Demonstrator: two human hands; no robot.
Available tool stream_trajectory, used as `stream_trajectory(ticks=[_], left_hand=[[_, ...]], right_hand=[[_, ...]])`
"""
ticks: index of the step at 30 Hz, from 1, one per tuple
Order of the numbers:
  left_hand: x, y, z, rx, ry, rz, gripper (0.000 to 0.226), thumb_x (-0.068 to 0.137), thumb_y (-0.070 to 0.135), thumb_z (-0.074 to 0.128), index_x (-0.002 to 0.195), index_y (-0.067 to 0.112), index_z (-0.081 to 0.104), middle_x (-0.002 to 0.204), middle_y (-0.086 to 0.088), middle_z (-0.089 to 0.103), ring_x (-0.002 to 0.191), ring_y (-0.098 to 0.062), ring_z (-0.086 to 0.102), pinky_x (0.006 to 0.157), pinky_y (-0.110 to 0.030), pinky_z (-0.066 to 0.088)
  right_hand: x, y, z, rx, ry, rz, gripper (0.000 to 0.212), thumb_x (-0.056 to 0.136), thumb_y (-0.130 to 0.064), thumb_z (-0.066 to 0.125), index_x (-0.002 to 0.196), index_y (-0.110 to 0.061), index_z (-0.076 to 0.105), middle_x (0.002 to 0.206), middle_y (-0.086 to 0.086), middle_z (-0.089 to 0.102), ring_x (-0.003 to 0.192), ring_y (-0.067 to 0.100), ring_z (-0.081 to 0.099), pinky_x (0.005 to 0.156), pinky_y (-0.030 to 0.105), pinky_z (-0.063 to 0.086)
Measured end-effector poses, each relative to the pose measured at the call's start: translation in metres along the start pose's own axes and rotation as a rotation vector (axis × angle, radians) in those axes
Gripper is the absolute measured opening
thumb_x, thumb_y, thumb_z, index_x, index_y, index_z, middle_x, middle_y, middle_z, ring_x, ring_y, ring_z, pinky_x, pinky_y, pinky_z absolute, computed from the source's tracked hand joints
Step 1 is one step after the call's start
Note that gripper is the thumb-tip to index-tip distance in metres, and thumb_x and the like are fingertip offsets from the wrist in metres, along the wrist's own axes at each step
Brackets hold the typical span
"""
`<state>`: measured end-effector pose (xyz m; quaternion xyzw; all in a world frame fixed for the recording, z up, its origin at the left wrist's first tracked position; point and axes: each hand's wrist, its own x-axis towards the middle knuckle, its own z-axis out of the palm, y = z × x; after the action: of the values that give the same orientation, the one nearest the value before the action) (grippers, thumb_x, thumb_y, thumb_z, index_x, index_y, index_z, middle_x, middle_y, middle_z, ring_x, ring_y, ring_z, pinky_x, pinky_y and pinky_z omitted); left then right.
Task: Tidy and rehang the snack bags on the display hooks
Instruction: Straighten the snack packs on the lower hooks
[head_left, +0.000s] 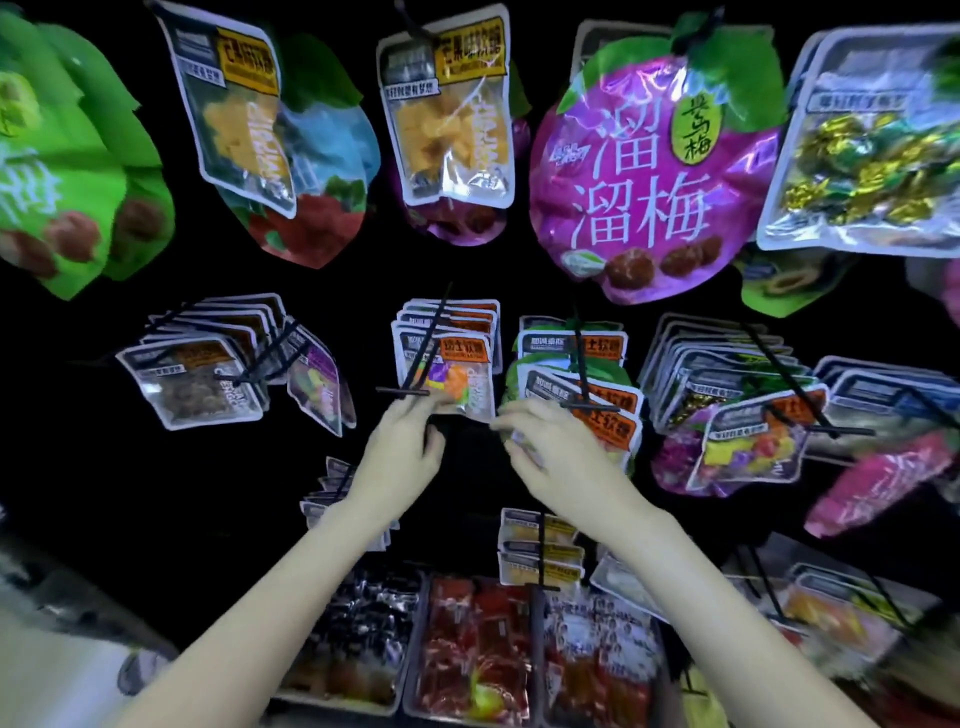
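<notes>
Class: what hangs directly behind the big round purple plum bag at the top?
Behind the big round purple plum bag, green leaf-shaped edges of another bag show at its top. The rest is covered, so how many hang there is unclear.

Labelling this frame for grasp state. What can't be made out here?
All in the head view:
- Left hand: its fingertips blur into the front bag; a pinch cannot be confirmed.
- Right hand: motion-blurred, grip on the orange-label bags unclear.
- Hook mounts: lost in the black backing.
- Green bag: cut off by the left edge.
- Tray snacks: blurred.
</notes>
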<state>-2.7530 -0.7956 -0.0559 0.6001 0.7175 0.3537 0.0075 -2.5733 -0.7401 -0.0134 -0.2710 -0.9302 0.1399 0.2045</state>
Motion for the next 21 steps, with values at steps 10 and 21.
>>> stream_trajectory(ticks=[10, 21], left_hand=[[0.013, 0.056, 0.019, -0.346, -0.09, 0.013, 0.061, 0.093, 0.016, 0.055, 0.145, 0.026, 0.025, 0.132, 0.018, 0.037, 0.122, 0.006, 0.031, 0.099, -0.011, 0.024], [0.002, 0.073, 0.021, -0.43, 0.104, 0.076, 0.017, 0.085, 0.008, 0.066, 0.095, 0.016, 0.054, 0.117, 0.005, 0.035, 0.096, 0.015, 0.046, 0.078, -0.003, 0.043]], right_hand=[[-0.055, 0.05, -0.012, 0.269, 0.494, 0.401, 0.046, 0.088, -0.014, 0.062, 0.13, -0.011, 0.043, 0.119, 0.003, 0.048, 0.095, 0.003, 0.051, 0.087, 0.02, 0.043], [-0.032, 0.04, 0.004, 0.493, 0.459, 0.524, 0.084, 0.079, -0.021, 0.073, 0.144, -0.015, 0.022, 0.14, 0.003, 0.034, 0.12, 0.01, 0.043, 0.093, 0.02, 0.037]])
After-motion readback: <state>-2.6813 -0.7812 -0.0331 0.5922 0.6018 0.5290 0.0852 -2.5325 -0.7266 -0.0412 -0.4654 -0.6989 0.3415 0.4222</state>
